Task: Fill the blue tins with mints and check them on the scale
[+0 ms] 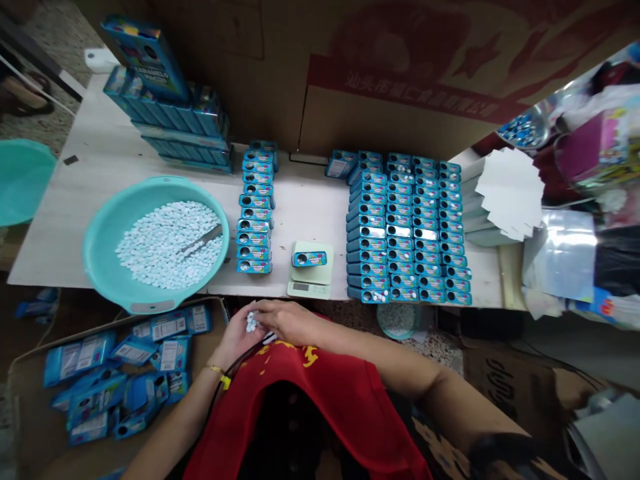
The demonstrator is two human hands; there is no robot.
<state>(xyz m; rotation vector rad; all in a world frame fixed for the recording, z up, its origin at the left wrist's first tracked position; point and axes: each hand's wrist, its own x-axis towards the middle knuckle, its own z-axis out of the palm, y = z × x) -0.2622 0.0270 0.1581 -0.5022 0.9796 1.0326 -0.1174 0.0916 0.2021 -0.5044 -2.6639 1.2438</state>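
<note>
My left hand (237, 335) is cupped at the table's front edge and holds a small heap of white candies (251, 321) in its palm. Over it lies my right hand (287, 320), its bent fingers reaching into that palm; whatever is at their tips is hidden. Just beyond my hands a small kitchen scale (320, 279) carries one blue candy box (310, 259) with a dark round opening. To the left, a wide turquoise basin (103, 267) contains many more white candies (160, 247), with a metal scoop or blade (203, 240) lying among them.
A column of blue boxes (254, 240) stands left of the scale, several packed columns (367, 243) to its right, some with candies on top. Shrink-wrapped packs (185, 127) stack at the back left. A large carton (300, 80) walls off the rear. An open carton (30, 393) holds more packs.
</note>
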